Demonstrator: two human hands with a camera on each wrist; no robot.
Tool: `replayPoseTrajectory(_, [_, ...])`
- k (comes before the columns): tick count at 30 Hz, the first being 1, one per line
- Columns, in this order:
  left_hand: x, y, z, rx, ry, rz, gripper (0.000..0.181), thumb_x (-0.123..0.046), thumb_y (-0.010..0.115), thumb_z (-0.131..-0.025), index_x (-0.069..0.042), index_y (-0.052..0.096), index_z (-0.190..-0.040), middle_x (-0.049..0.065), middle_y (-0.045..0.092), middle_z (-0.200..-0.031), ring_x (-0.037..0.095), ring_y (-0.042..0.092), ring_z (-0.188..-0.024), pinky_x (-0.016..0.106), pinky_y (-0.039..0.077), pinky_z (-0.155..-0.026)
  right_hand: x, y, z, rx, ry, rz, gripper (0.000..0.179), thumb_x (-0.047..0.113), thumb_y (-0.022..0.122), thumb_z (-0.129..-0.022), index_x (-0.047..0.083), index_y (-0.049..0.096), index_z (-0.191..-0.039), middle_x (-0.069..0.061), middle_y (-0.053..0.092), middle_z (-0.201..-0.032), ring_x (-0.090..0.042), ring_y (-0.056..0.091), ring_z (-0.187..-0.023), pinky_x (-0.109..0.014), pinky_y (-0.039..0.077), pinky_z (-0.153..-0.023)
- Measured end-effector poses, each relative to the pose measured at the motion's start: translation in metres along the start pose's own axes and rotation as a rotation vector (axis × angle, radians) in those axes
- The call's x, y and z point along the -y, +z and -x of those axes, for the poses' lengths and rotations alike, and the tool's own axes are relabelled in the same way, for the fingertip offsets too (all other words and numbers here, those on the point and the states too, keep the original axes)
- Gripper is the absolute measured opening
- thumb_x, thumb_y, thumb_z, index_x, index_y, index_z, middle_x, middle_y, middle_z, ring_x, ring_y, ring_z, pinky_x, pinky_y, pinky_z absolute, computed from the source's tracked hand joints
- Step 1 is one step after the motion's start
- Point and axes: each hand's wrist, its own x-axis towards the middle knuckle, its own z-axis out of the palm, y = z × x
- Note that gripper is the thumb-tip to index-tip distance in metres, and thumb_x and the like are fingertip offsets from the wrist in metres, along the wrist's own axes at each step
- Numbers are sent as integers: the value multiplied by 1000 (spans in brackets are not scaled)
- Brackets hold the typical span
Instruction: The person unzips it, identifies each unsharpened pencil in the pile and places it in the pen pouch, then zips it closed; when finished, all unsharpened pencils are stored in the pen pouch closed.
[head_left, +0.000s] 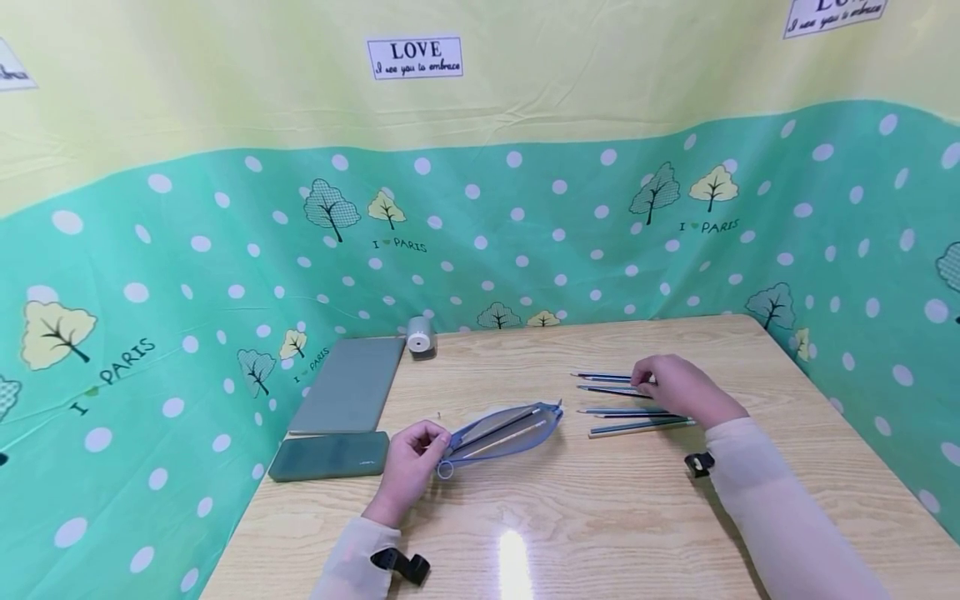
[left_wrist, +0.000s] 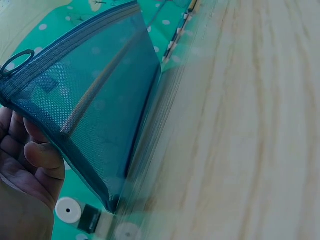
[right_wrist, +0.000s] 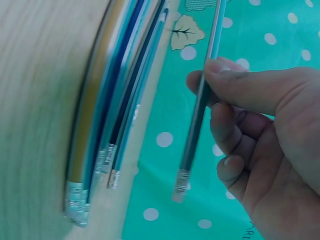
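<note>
My left hand (head_left: pixel 408 467) pinches the end of a blue mesh zipper pouch (head_left: pixel 536 442) with its thumb and fingers. The pouch's zipper side gapes in the head view, and pencils lie lengthwise inside; one pencil (left_wrist: pixel 95 89) shows through the mesh in the left wrist view. Over on the right, my right hand (head_left: pixel 682 387) pinches a dark pencil (right_wrist: pixel 194 130) between thumb and fingertips, its eraser end hanging down in the right wrist view. Several loose pencils (head_left: pixel 637 428) lie side by side on the table below that hand, with eraser ends showing in the right wrist view.
On the table's left side lie a flat grey board (head_left: pixel 352 383) and a dark green case (head_left: pixel 330 456). A small white and dark cylindrical object (head_left: pixel 420 335) stands at the back. Patterned green cloth (head_left: pixel 465 250) hangs behind and beside the wooden table (head_left: pixel 600 517).
</note>
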Motion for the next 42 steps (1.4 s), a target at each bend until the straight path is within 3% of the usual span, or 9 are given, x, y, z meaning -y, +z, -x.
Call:
replayPoseTrajectory(9, [-1, 0, 0, 15, 2, -4, 11, -6, 70, -100, -6, 73, -89, 11, 67, -82, 11, 59, -71, 23, 48, -63, 16, -12, 4, -95, -47, -30, 16, 5, 74, -97, 13, 80, -110, 3, 67, -97, -19, 62, -86, -44, 55, -78])
replayPoseTrajectory(16, [-1, 0, 0, 23, 12, -5, 11, -7, 70, -100, -6, 73, -90, 8, 66, -80, 10, 57, -69, 23, 47, -61, 35, -19, 9, -142, -92, -30, 16, 6, 74, -97, 15, 80, -110, 4, 68, -98, -19, 65, -91, -46, 56, -82])
replayPoseTrajectory(24, [0, 1, 0, 26, 25, 2, 11, -5, 69, -100, -5, 73, -90, 11, 66, -80, 10, 57, -69, 23, 47, -61, 62, -24, 16, -198, -194, -105, 13, 7, 75, -96, 16, 80, -105, 9, 64, -93, -13, 55, -76, -32, 51, -67])
replayPoseTrajectory(30, [1, 1, 1, 20, 35, 20, 10, -3, 69, -99, -4, 73, -91, 12, 67, -81, 10, 58, -69, 23, 48, -62, 81, -23, 21, -238, -307, -140, 14, 5, 79, -93, 17, 80, -100, 11, 61, -91, -8, 55, -75, -27, 50, -62])
replayPoseTrajectory(42, [-1, 3, 2, 21, 33, 32, 9, -3, 69, -99, -3, 73, -91, 6, 67, -81, 9, 55, -68, 23, 46, -60, 104, -17, 23, -237, -410, -156, 22, 0, 82, -88, 20, 80, -98, 11, 60, -93, -6, 58, -79, -25, 52, -64])
